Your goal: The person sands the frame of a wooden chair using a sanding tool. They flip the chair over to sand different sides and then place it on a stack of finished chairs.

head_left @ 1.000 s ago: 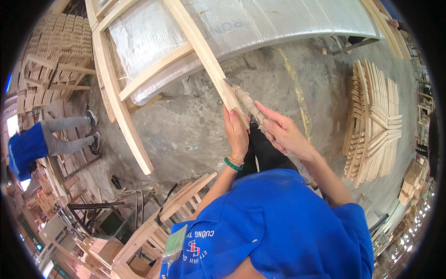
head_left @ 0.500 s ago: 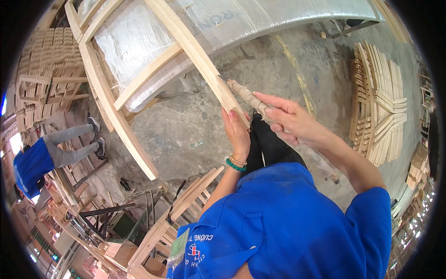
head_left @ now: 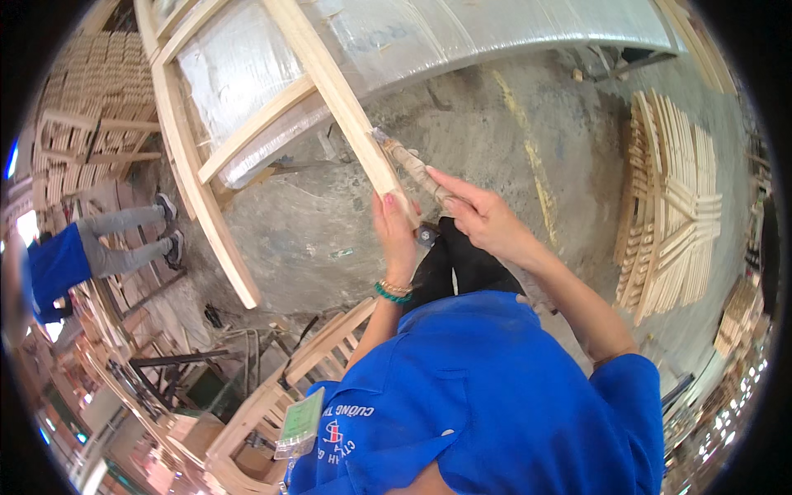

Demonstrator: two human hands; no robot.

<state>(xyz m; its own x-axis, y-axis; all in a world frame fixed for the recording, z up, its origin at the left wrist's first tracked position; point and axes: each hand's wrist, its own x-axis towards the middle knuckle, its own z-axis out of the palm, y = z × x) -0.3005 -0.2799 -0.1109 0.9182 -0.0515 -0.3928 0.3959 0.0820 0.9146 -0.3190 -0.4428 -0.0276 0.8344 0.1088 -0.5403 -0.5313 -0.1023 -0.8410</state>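
- This is a woodworking workshop.
- A pale, bare-wood, ladder-like frame (head_left: 334, 92) lies over a broad grey surface wrapped in clear plastic (head_left: 462, 33).
- A stack of curved, pale wooden parts (head_left: 652, 214) stands at right, a dense pile of pale wooden pieces (head_left: 103, 70) at left.
- The stained grey concrete floor (head_left: 289, 214) bears a worn yellow line (head_left: 539, 191).

The wooden frame (head_left: 332, 82) is pale tan, the wrapped tool handle (head_left: 417, 169) is beige-brown, and the shirt (head_left: 528, 388) is bright blue.
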